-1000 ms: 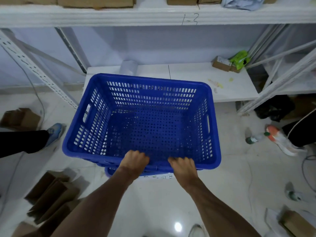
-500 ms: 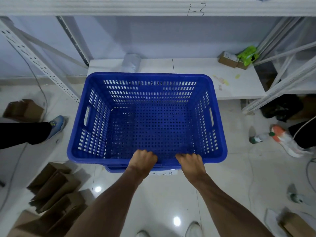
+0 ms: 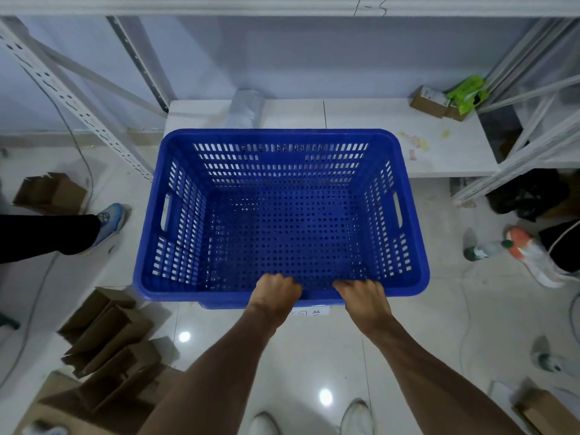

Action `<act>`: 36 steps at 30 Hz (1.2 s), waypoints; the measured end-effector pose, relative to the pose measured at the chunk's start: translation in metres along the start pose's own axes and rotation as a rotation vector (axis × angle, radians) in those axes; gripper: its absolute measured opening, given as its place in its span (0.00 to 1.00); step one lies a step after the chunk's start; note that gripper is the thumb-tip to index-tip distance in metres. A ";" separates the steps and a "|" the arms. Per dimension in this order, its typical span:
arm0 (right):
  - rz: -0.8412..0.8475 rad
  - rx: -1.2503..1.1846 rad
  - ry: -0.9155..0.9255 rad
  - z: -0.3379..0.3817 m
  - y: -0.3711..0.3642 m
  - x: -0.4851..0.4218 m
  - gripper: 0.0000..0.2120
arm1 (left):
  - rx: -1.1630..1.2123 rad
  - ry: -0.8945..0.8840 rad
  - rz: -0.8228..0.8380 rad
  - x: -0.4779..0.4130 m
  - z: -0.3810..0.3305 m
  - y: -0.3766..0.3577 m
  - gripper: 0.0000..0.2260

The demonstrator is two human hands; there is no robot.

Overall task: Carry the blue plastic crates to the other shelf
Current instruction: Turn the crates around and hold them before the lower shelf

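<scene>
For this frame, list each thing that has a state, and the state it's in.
blue crate: empty, held off the floor by its near rim
second crate: nested beneath, only an edge showing
left hand: grip closed on the rim
right hand: grip closed on the rim
lower shelf: mostly bare
bottle: lying on the floor

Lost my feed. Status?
Left hand and right hand gripping near rim of blue crate. Crate empty. Low shelf ahead; grey roll on it.

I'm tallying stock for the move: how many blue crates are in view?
2. The top blue crate is held at its near rim by the left hand and right hand. A second crate peeks out beneath it, nested; more may be hidden.
</scene>
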State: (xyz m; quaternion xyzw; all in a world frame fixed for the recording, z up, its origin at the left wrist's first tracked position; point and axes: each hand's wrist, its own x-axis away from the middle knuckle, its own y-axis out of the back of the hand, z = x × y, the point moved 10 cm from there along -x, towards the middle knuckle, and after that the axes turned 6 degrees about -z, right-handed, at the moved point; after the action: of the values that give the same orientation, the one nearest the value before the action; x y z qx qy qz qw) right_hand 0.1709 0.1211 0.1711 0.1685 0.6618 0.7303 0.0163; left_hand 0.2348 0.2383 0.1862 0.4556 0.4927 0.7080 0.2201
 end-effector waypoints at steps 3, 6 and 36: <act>0.005 0.006 0.010 -0.005 -0.001 0.003 0.14 | 0.021 -0.002 0.004 0.001 -0.007 0.001 0.10; -0.008 -0.004 0.017 -0.004 0.001 0.004 0.13 | 0.019 0.003 0.021 0.001 -0.008 -0.001 0.11; 0.072 0.020 0.021 0.064 -0.017 -0.007 0.18 | 0.013 0.121 -0.030 0.044 0.071 -0.048 0.09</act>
State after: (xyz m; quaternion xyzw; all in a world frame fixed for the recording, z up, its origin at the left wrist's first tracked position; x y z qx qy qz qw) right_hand 0.1913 0.1825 0.1570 0.1847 0.6627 0.7256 -0.0184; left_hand 0.2681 0.3275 0.1690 0.4060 0.5165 0.7276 0.1973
